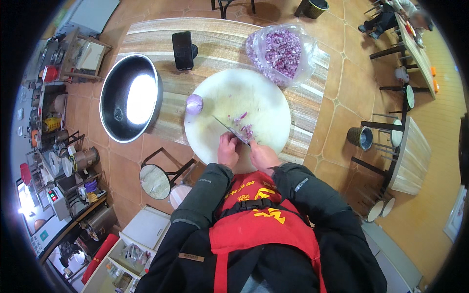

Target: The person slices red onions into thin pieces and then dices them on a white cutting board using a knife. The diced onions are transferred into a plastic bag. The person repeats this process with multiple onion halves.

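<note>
My right hand (263,155) is closed around the handle of a kitchen knife (231,129), its blade angled across a round white cutting board (267,102). Beside the blade, my left hand (228,150) has curled fingers; whatever lies under them is hidden, so I cannot tell if it holds something. Chopped red onion pieces (247,130) lie just beyond the knife. A peeled red onion (194,104) rests at the board's left edge. Past the board, at the upper right, an open clear plastic bag (307,55) is filled with diced red onion (282,51).
A large metal bowl (110,99) stands at the table's left. A black phone (182,50) leans on a stand near the far side of the wooden table (220,33). Stools (155,181) stand below left. A person (406,18) is at another table, far upper right.
</note>
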`<state>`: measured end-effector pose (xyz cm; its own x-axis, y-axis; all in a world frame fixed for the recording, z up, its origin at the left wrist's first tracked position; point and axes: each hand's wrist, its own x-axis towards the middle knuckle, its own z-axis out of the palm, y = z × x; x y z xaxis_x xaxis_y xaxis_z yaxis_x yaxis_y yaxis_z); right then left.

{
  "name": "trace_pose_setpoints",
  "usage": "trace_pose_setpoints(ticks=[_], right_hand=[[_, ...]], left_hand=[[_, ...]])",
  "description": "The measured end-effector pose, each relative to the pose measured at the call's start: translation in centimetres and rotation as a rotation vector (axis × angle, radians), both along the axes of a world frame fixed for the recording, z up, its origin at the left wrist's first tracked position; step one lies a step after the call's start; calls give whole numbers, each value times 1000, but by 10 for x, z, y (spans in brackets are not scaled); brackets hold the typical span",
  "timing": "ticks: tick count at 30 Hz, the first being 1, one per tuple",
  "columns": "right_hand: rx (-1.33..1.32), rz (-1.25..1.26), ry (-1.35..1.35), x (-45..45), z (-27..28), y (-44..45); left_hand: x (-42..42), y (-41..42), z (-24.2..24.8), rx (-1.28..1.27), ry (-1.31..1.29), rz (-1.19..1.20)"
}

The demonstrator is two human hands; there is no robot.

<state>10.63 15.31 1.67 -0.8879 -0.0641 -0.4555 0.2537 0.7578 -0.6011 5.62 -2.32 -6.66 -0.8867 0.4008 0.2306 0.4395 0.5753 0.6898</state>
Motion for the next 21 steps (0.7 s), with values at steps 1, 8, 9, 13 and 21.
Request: trace_pose_setpoints(ticks=[1, 8, 9, 13, 21], right_hand=[[-7, 5, 26, -4, 0, -2], [29, -122, 58, -11, 22, 37], [23, -143, 72, -15, 23, 45], [47, -101, 39, -23, 21, 58], [59, -68, 84, -30, 10, 60]], left_hand=[[0, -1, 0, 0, -6, 2], [-13, 5, 25, 29, 88, 23], [-20, 11, 26, -67, 49, 29], [-64, 40, 18, -189, -3, 74], [-85, 49, 10, -342, 16, 49]])
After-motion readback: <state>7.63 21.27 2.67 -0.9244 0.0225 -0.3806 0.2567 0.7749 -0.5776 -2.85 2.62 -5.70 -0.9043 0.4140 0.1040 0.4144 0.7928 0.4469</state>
